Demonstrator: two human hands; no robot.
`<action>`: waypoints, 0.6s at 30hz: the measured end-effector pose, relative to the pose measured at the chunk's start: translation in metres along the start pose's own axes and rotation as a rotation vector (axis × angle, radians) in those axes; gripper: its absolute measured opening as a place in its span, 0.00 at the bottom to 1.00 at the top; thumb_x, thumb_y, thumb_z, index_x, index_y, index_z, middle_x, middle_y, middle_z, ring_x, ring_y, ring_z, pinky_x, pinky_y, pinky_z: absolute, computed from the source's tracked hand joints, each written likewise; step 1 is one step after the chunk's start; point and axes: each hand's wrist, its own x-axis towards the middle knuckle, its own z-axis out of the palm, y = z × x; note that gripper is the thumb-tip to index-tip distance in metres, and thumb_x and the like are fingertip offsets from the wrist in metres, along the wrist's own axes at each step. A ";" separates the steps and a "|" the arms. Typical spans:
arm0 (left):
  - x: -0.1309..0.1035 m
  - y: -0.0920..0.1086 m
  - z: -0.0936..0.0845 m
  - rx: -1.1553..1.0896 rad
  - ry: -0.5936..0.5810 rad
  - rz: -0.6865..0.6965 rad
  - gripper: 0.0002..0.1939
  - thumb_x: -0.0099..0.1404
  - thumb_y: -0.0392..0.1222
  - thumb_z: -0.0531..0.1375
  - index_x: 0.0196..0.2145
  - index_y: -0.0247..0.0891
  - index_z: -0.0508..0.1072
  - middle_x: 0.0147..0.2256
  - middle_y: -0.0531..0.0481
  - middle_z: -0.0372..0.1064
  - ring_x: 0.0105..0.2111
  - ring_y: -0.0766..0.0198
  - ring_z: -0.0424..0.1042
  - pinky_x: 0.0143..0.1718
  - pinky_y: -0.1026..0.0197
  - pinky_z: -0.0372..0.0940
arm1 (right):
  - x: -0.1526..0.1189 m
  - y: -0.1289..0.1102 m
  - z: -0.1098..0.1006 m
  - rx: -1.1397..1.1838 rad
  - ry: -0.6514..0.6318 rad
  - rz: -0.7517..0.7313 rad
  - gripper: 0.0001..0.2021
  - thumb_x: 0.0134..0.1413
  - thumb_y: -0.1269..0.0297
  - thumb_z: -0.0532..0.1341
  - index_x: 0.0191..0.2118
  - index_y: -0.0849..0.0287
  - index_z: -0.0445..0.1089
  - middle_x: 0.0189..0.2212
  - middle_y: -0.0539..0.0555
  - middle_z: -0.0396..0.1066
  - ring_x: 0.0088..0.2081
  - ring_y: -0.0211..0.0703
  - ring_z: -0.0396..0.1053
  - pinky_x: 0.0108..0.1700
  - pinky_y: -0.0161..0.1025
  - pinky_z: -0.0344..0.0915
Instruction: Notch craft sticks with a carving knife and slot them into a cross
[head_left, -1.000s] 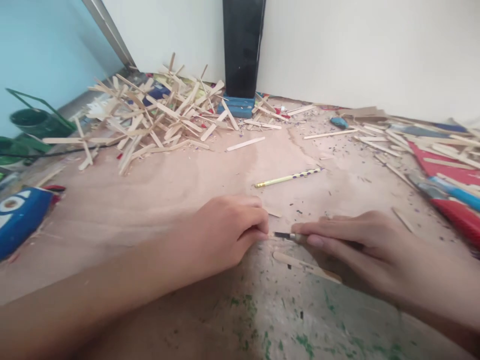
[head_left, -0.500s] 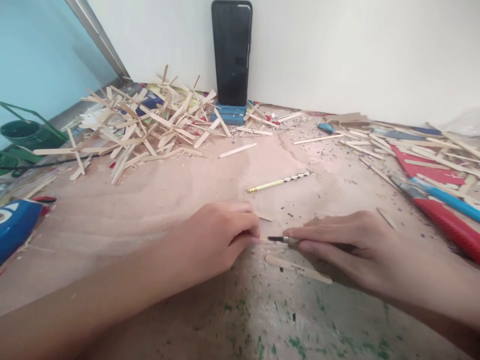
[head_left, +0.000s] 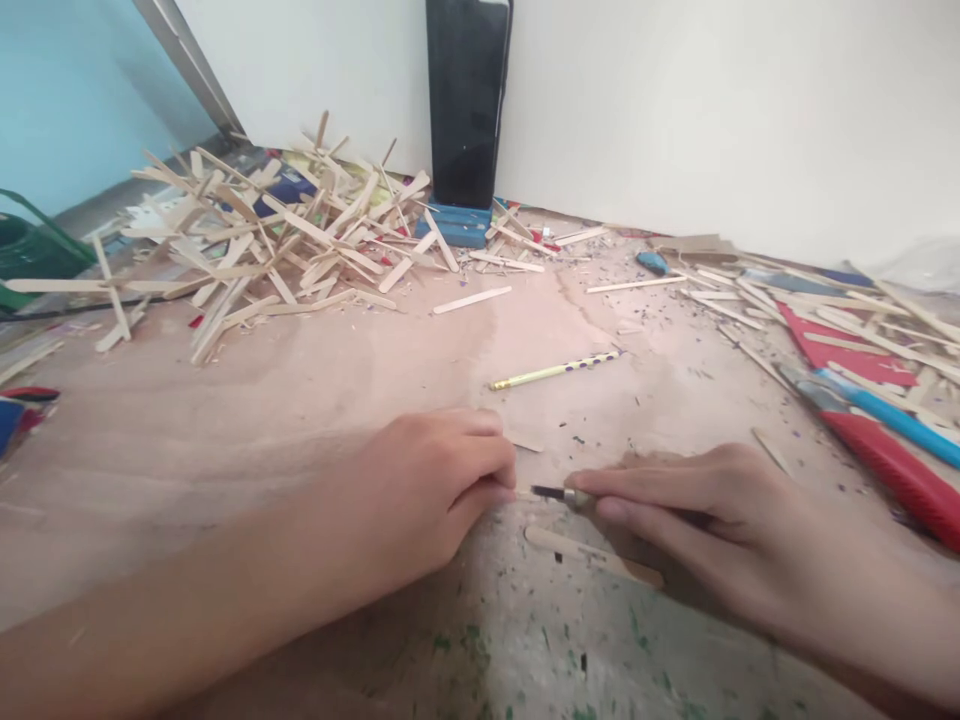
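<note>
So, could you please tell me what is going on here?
A person's right hand holds a dark-bladed tool, its tip toward the left hand, which seems to hold a thin wooden piece; whether tool and piece touch is unclear. A wooden stick lies nearer the camera, a pencil beyond the hands, and piled sticks at the back left.

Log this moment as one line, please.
left hand: curled, hold unclear | right hand: holding dark-tipped tool, pointing at left hand | near side: craft stick | far side: pencil, heaped sticks, phone on stand
</note>
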 end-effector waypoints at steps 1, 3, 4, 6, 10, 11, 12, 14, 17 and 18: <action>0.000 0.000 0.000 0.004 0.002 -0.002 0.10 0.75 0.31 0.61 0.34 0.37 0.78 0.34 0.54 0.74 0.37 0.62 0.73 0.41 0.59 0.61 | 0.000 -0.002 0.000 0.005 -0.008 0.025 0.16 0.76 0.63 0.59 0.47 0.57 0.86 0.34 0.54 0.86 0.28 0.41 0.80 0.31 0.35 0.75; 0.000 0.001 -0.001 0.008 0.004 -0.003 0.11 0.75 0.31 0.61 0.34 0.37 0.78 0.34 0.54 0.73 0.37 0.62 0.73 0.41 0.59 0.61 | 0.001 -0.005 0.000 0.007 -0.013 0.068 0.17 0.77 0.61 0.58 0.45 0.55 0.86 0.30 0.52 0.84 0.25 0.40 0.77 0.28 0.34 0.73; -0.001 0.001 -0.001 0.008 0.005 0.000 0.10 0.75 0.31 0.61 0.34 0.37 0.78 0.34 0.54 0.74 0.37 0.62 0.73 0.41 0.59 0.61 | 0.001 -0.007 0.000 0.008 -0.013 0.083 0.17 0.77 0.60 0.58 0.44 0.55 0.86 0.28 0.51 0.83 0.24 0.39 0.75 0.27 0.34 0.71; -0.002 0.000 0.000 0.009 0.011 0.016 0.10 0.74 0.30 0.60 0.35 0.37 0.78 0.35 0.53 0.74 0.37 0.62 0.73 0.41 0.59 0.62 | 0.002 -0.008 0.002 0.022 -0.018 0.090 0.18 0.77 0.59 0.58 0.43 0.54 0.86 0.25 0.50 0.81 0.23 0.38 0.74 0.27 0.33 0.71; -0.002 -0.002 0.001 0.018 0.019 0.033 0.10 0.74 0.29 0.61 0.34 0.36 0.77 0.35 0.53 0.74 0.36 0.63 0.73 0.40 0.59 0.62 | -0.001 -0.006 0.003 0.046 0.015 0.042 0.14 0.75 0.61 0.62 0.45 0.54 0.87 0.31 0.51 0.85 0.29 0.40 0.80 0.32 0.33 0.76; -0.001 -0.002 0.001 0.018 0.019 0.033 0.10 0.74 0.29 0.61 0.35 0.36 0.78 0.35 0.53 0.74 0.37 0.63 0.73 0.40 0.59 0.62 | -0.002 -0.004 0.003 0.042 0.036 0.040 0.13 0.74 0.62 0.63 0.47 0.54 0.87 0.34 0.52 0.86 0.31 0.41 0.82 0.33 0.33 0.77; -0.001 -0.003 0.000 0.019 0.015 0.032 0.10 0.74 0.30 0.60 0.35 0.36 0.78 0.35 0.53 0.75 0.37 0.62 0.73 0.41 0.59 0.62 | -0.003 -0.002 0.002 0.035 0.054 0.042 0.12 0.73 0.62 0.64 0.49 0.54 0.87 0.37 0.52 0.87 0.33 0.42 0.84 0.32 0.33 0.78; 0.000 -0.003 0.000 0.015 0.012 0.039 0.09 0.75 0.31 0.60 0.36 0.37 0.78 0.36 0.53 0.75 0.38 0.62 0.74 0.42 0.58 0.63 | -0.004 0.003 0.001 0.009 0.084 0.035 0.12 0.71 0.63 0.65 0.51 0.53 0.87 0.40 0.52 0.88 0.35 0.44 0.85 0.33 0.32 0.80; -0.001 -0.001 0.000 0.024 0.025 0.064 0.09 0.75 0.31 0.60 0.37 0.37 0.78 0.37 0.53 0.75 0.37 0.62 0.74 0.41 0.58 0.63 | -0.005 0.008 -0.002 -0.026 0.105 -0.004 0.12 0.70 0.63 0.65 0.50 0.53 0.87 0.42 0.52 0.88 0.37 0.44 0.86 0.37 0.33 0.82; -0.002 -0.001 0.000 0.036 0.034 0.075 0.09 0.75 0.31 0.59 0.37 0.37 0.78 0.36 0.53 0.74 0.37 0.62 0.73 0.41 0.58 0.63 | -0.005 0.009 -0.002 -0.027 0.107 -0.012 0.12 0.71 0.63 0.65 0.51 0.53 0.87 0.43 0.52 0.88 0.37 0.44 0.87 0.38 0.33 0.83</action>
